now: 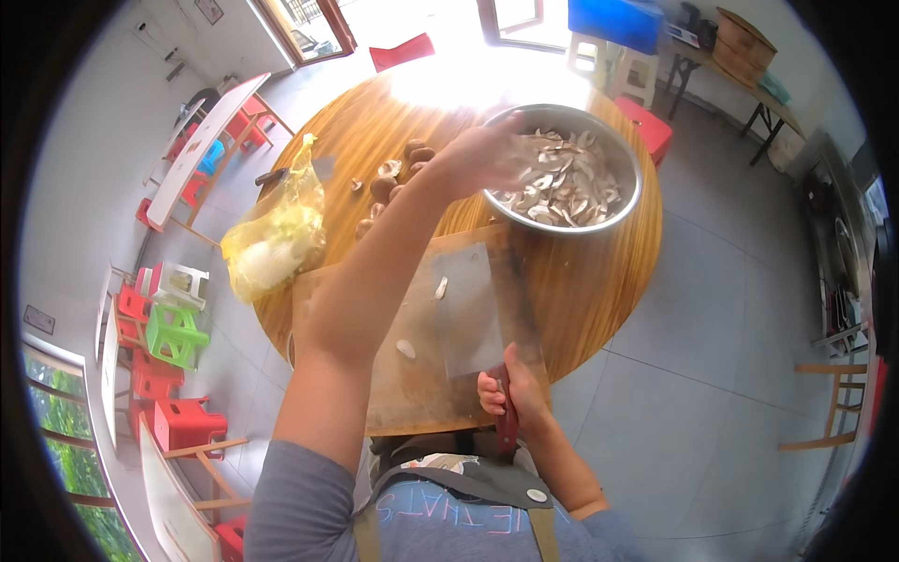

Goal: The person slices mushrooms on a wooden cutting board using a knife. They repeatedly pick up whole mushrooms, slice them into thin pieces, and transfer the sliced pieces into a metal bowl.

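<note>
My left hand point(488, 160) reaches over the left rim of a steel bowl point(635, 188); it is blurred, with fingers apart and nothing visible in it. Sliced mushrooms point(565, 179) fill much of the bowl. In my right hand point(523, 393) is the red handle of a cleaver point(467, 309), its broad blade over a wooden cutting board point(393, 414). One mushroom slice point(441, 288) lies at the blade, and another slice point(406, 348) rests on the board. Whole brown mushrooms point(383, 188) sit beyond the board, partly hidden by my left forearm.
The round wooden table point(597, 295) carries everything. A yellow plastic bag point(277, 239) with pale contents stands left of the board, by a dark-handled object point(270, 177). Red stools point(189, 425) and folded tables line the left wall; another red stool point(642, 130) is behind the bowl.
</note>
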Motion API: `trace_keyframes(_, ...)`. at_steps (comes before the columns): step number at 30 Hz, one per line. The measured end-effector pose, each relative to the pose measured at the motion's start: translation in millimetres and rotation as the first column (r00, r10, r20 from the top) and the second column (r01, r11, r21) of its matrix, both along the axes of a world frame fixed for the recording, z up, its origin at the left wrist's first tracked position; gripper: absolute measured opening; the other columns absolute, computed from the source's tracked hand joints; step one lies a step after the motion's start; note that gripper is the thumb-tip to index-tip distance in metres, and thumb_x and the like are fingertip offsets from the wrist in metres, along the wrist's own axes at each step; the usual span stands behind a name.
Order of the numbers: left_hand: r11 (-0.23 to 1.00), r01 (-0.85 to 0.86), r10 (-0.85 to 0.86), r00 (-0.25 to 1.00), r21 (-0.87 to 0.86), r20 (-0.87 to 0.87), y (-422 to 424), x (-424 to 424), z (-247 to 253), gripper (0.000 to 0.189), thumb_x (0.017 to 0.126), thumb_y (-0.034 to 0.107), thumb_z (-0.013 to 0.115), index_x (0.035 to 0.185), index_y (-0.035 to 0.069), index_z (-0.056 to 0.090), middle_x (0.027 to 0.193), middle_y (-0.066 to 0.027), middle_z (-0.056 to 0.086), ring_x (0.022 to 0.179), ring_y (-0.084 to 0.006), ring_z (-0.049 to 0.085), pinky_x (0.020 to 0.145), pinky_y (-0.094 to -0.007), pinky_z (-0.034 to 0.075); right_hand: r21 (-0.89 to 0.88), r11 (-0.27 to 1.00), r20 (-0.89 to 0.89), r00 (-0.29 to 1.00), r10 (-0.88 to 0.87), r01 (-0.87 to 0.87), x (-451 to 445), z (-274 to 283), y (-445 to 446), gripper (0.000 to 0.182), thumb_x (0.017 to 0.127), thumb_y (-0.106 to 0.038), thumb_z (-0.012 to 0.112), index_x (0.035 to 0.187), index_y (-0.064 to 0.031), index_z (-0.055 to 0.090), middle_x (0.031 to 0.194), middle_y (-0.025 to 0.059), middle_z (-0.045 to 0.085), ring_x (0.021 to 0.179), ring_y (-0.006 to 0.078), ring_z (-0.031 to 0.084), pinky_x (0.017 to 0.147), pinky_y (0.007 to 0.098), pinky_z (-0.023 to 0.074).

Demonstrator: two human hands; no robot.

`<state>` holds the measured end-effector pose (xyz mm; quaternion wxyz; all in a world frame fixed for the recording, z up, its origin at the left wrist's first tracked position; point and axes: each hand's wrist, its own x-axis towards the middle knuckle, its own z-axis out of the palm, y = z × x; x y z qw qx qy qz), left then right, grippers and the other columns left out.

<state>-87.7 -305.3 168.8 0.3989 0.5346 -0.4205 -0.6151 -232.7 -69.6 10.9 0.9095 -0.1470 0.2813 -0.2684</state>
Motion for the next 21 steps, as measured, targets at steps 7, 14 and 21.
trace_keyframes(7,0.925,0.33,0.001,0.5,-0.191,0.866,49,49,-75,0.057,0.081,0.046,0.075,0.111,-0.002,0.064,0.093,-0.0119,0.071,0.082,-0.0207,0.067,0.072,-0.0304,0.053,0.007,1.0,0.083,0.996,-0.025,0.025,1,-10,-1,0.068,0.096,-0.068,0.031,0.067,-0.0084,0.046,0.053,-0.0019,0.039,0.044,0.0085,0.037,0.04,0.0235,0.0319)
trace_keyframes(14,0.964,0.065,0.144,0.683,-0.256,0.716,140,90,-121,0.081,0.076,0.035,0.082,0.133,-0.009,0.046,0.113,-0.0194,0.063,0.089,-0.0252,0.068,0.078,-0.0345,0.055,0.01,1.0,0.057,0.998,0.007,-0.007,-1,-10,-4,0.069,0.096,-0.069,0.03,0.066,-0.0088,0.045,0.053,-0.0019,0.039,0.042,0.0086,0.036,0.039,0.0233,0.0312)
trace_keyframes(21,0.99,-0.137,0.139,0.975,-0.023,0.176,158,114,-146,0.05,0.088,0.015,0.071,0.128,-0.007,0.05,0.103,-0.0148,0.064,0.085,-0.0189,0.068,0.076,-0.0311,0.058,0.006,0.999,0.044,0.998,0.035,-0.036,1,-11,-3,0.069,0.095,-0.069,0.03,0.066,-0.009,0.045,0.052,-0.0013,0.039,0.042,0.0093,0.036,0.039,0.0242,0.031)
